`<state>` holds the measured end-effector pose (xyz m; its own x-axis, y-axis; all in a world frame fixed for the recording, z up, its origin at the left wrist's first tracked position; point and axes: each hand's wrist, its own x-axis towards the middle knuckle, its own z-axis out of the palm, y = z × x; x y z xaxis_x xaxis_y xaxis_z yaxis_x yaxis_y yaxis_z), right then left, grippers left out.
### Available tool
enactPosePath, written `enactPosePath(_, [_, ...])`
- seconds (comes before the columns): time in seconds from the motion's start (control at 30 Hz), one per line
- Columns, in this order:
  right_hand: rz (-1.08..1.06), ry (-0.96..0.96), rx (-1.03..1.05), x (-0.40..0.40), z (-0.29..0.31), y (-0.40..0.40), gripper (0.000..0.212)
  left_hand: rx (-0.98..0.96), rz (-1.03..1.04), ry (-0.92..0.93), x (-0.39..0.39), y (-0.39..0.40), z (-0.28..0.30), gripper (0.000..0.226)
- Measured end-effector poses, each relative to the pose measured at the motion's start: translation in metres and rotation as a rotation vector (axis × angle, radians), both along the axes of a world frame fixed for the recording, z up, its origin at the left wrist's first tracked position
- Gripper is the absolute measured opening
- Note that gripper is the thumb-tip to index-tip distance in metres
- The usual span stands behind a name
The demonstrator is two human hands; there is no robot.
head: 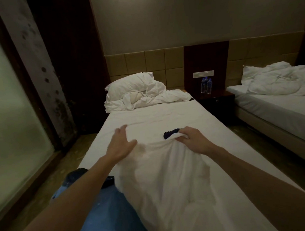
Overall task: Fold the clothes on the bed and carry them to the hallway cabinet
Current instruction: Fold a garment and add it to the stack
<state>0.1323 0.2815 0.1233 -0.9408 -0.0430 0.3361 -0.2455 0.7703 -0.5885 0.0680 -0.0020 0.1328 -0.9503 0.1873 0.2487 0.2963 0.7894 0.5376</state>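
Head view is showing a white shirt [168, 175] lying spread on the near end of the bed [148, 117]. The right hand [194, 141] is clenching a bunched edge of the shirt, where a dark collar [171, 132] is sticking out. The left hand [121, 143] is resting flat with its grip released, fingers spread on the shirt's far left edge. Blue jeans [107, 213] are lying at the bed's near left side. A pillow [129, 84] and crumpled bedding are sitting at the far end.
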Motion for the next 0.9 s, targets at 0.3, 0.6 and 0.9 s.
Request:
enactPosePath(0.3, [0.080,0.032,-0.254,-0.021,-0.023,-0.058,0.030,0.185,-0.381,-0.102,0.014,0.072,-0.050,0.026])
enactPosePath(0.6, [0.110,-0.573,-0.285,0.001,-0.158,-0.023,0.088,1.005,-0.148,-0.342,0.003,0.040,-0.005,0.007])
enactPosePath(0.9, [0.028,-0.333,-0.580,-0.026,-0.120,-0.037,0.027,0.362,-0.091,-0.215,-0.002,-0.025,-0.026,0.048])
